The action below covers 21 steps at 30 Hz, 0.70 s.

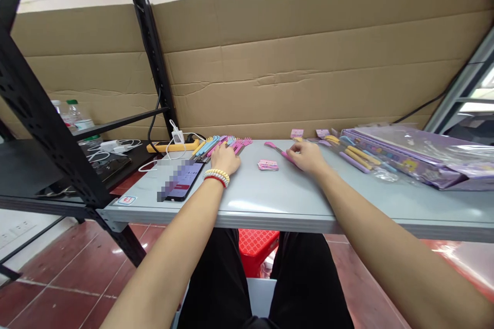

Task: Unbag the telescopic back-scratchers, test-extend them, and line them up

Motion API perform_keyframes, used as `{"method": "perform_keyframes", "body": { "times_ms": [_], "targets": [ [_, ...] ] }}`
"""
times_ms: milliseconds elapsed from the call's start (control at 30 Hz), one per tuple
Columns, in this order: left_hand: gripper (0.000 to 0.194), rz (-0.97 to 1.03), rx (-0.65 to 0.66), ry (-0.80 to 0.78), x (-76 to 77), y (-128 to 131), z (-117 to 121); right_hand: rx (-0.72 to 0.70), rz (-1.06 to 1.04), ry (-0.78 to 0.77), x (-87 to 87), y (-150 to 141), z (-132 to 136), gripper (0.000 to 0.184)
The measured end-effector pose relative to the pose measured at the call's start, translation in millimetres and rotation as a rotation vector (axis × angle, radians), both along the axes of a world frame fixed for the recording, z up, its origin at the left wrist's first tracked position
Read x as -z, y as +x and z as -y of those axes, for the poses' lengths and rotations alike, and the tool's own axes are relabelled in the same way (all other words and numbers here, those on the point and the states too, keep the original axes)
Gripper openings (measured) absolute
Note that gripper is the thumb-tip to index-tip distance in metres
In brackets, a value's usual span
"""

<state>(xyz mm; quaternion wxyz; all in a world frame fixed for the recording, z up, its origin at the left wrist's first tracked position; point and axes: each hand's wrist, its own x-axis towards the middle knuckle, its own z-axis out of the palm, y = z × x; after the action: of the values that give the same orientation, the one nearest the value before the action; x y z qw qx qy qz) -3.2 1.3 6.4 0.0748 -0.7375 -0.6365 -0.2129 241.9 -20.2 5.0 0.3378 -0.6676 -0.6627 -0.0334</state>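
Note:
A row of claw-ended back scratchers (208, 147) in yellow, blue, purple and pink lies at the left-centre of the grey shelf. My left hand (226, 159) curls over the pink ones at its right end; its fingertips are partly hidden. Pinched between the fingers of my right hand (306, 157) is one pink back scratcher (277, 149). Its metal stem slants up and left, and its pink tip rests on or just above the shelf. Between my hands lies a small stack of pink printed cards (267, 165). A phone (184, 181) lies left of my left wrist.
Bagged back scratchers (357, 157) with pink header cards lie right of my right hand, beside a purple package (412, 154) in clear plastic. A yellow power strip (173, 146) with white cables sits at the left. Cardboard (289, 61) walls the back; a black post (150, 36) stands left.

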Motion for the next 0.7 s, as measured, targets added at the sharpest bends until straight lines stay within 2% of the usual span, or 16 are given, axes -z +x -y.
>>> {"method": "perform_keyframes", "body": {
  "times_ms": [167, 267, 367, 700],
  "targets": [
    [0.041, 0.052, -0.112, 0.025, -1.2, -5, -1, 0.006, -0.034, -0.051, -3.3, -3, 4, 0.018],
    [0.042, 0.064, -0.169, -0.04, 1.2, -12, -7, -0.004, -0.064, -0.084, -4.7, -4, 6, 0.017],
    [0.04, 0.025, -0.18, -0.093, 4.8, -16, -13, -0.017, -0.074, -0.084, -4.2, -3, 6, 0.018],
    [0.04, -0.013, -0.164, -0.04, 6.7, -13, -12, -0.02, -0.097, -0.088, 0.1, -1, 2, 0.019]
  ]
}}
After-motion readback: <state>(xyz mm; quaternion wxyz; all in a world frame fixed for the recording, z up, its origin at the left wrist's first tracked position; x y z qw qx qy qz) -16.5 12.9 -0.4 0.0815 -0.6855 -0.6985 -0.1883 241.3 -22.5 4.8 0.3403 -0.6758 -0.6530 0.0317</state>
